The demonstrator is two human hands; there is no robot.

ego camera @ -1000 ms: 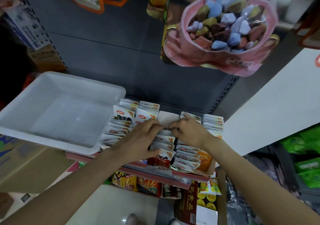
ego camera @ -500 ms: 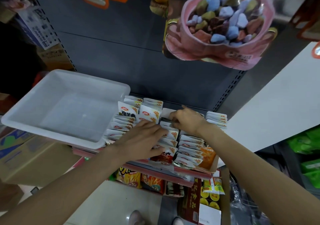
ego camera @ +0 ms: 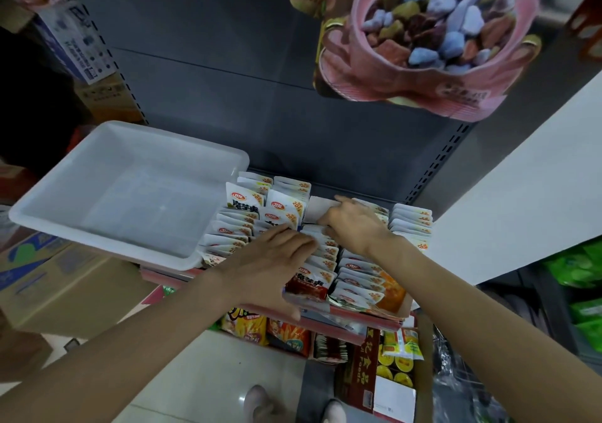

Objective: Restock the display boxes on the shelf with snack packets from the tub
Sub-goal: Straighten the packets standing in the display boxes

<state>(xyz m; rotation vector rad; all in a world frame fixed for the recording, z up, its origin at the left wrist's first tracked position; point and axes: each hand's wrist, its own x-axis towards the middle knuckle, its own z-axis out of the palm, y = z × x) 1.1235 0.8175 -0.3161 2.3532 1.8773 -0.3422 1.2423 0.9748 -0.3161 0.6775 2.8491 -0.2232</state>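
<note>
A white plastic tub (ego camera: 97,224) sits on the shelf at the left, and I see no packets inside it. To its right stand display boxes (ego camera: 395,305) packed with rows of white snack packets (ego camera: 283,207). My left hand (ego camera: 273,260) lies flat with straight fingers on the middle row of packets. My right hand (ego camera: 355,224) is further back on the same row, its fingers bent down among the packets near the cardboard back wall; its fingertips are hidden.
A grey metal back panel (ego camera: 228,97) rises behind the shelf. A pink printed bag (ego camera: 426,41) hangs above right. A cardboard carton (ego camera: 58,289) sits below the tub. Snack bags (ego camera: 264,328) fill the lower shelf. A white wall (ego camera: 521,201) is at the right.
My right hand has slid toward the back of the row. My left hand has stayed on the middle packets, shifting slightly. The view has tilted a little.
</note>
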